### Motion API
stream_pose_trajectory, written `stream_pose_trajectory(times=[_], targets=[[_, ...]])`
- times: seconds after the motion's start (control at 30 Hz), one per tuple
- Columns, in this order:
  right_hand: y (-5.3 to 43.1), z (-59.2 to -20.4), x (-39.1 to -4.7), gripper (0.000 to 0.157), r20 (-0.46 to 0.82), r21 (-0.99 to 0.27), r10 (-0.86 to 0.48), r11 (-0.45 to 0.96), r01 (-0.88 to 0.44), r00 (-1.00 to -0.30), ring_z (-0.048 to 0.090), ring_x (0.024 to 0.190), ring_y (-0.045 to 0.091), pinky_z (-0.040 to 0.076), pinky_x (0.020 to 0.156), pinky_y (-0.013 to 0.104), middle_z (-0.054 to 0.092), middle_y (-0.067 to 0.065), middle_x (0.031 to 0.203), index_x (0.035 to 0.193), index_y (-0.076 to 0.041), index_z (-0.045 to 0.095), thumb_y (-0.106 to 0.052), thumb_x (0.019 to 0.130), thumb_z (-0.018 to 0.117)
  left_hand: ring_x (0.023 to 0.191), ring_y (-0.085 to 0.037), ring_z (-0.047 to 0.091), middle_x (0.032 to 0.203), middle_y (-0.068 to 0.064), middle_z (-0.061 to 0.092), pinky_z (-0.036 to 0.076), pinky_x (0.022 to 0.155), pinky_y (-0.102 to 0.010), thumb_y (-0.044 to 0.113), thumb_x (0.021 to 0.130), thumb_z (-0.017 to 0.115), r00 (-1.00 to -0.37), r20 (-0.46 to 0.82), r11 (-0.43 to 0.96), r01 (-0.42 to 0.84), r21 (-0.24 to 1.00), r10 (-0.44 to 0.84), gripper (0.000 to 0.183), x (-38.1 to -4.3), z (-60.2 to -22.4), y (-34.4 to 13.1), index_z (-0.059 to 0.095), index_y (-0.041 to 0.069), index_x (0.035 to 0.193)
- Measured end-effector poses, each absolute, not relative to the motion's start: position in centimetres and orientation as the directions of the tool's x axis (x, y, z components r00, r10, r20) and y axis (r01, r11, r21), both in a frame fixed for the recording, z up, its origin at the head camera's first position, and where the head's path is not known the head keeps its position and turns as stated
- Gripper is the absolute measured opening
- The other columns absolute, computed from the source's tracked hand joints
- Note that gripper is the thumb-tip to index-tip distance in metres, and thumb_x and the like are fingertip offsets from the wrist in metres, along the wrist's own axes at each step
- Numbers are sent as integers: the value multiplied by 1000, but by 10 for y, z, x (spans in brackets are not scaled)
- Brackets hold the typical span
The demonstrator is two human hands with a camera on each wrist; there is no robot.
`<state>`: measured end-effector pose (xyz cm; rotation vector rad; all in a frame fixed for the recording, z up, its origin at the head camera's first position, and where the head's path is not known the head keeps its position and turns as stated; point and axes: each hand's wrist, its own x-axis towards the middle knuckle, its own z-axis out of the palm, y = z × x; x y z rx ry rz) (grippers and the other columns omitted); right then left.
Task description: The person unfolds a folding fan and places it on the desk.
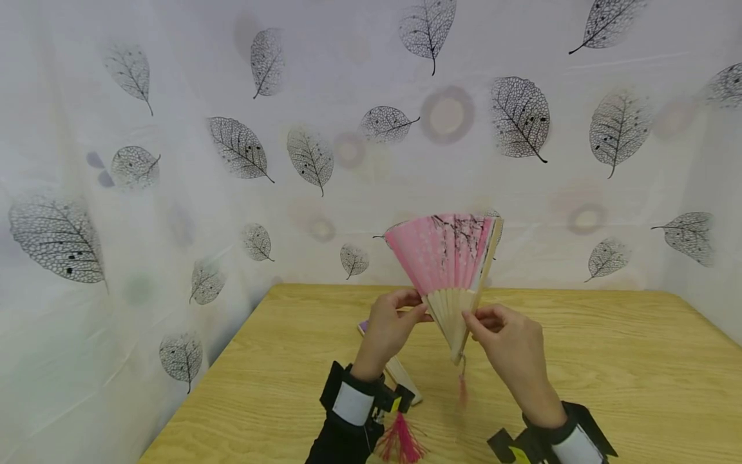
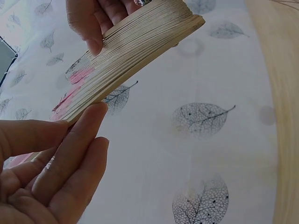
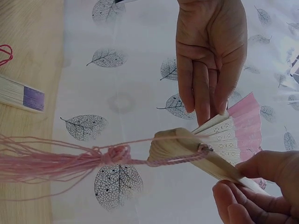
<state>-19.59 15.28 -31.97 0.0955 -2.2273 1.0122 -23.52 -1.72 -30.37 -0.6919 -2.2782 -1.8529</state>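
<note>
A pink folding fan (image 1: 446, 258) with dark branch prints and pale wooden ribs is held up over the table, partly spread, its pivot end pointing down. My left hand (image 1: 391, 328) pinches the left outer rib between thumb and fingers. On the other side, my right hand (image 1: 510, 341) pinches the right guard rib with thumb and fingertips. From the pivot hangs a pink tassel (image 3: 56, 161), large in the right wrist view. In the left wrist view the fan's ribs (image 2: 135, 51) appear edge-on, stacked close together towards the pivot.
A second, folded fan (image 3: 21, 93) with a purple part lies on the wooden table (image 1: 608, 367), partly behind my left wrist. Its dark pink tassel (image 1: 401, 441) shows below that wrist. A white curtain (image 1: 371, 174) printed with leaves hangs behind the table and along its left side.
</note>
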Motion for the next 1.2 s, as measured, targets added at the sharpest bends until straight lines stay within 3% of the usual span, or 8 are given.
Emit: stream_pose_trajectory(times=[0.2,0.4,0.67,1.03,1.2], targets=[[154,-320,-196,21,630,-628,208,703,-333,-748,54,48,5,41,37,25,64,4,59,73,-4,66,-25,77,66,72,-14,64,99,-18,62,52,61,-20,11,85,56,-899,361,156,405,901,249,23,-236,-304,-17,60,-3,103],[155,-320,-197,21,642,-624,207,700,-346,-738,54,49,5,43,39,25,65,5,60,75,-3,66,-24,77,67,74,-16,64,100,-19,62,54,73,-30,11,85,56,-897,370,156,412,897,241,24,-237,-304,-17,60,-4,104],[155,-318,-196,38,576,-683,209,655,-324,-790,64,64,17,55,54,40,69,15,75,93,2,65,-33,79,63,72,-13,63,99,-18,62,54,76,-32,13,85,56,-902,363,172,406,898,235,24,-235,-303,-16,60,-2,104],[155,-320,-196,25,593,-689,269,657,-306,-759,60,58,10,50,47,25,67,9,66,87,0,64,-23,77,66,76,-23,64,99,-21,62,54,74,-32,10,85,56,-888,398,130,434,892,232,24,-237,-304,-17,60,-6,102],[154,-320,-196,24,590,-694,282,657,-296,-757,60,58,10,50,48,24,67,9,67,84,-1,64,-23,76,67,77,-20,64,101,-21,62,54,73,-30,10,85,55,-887,395,118,430,895,238,24,-236,-304,-17,60,-5,104]])
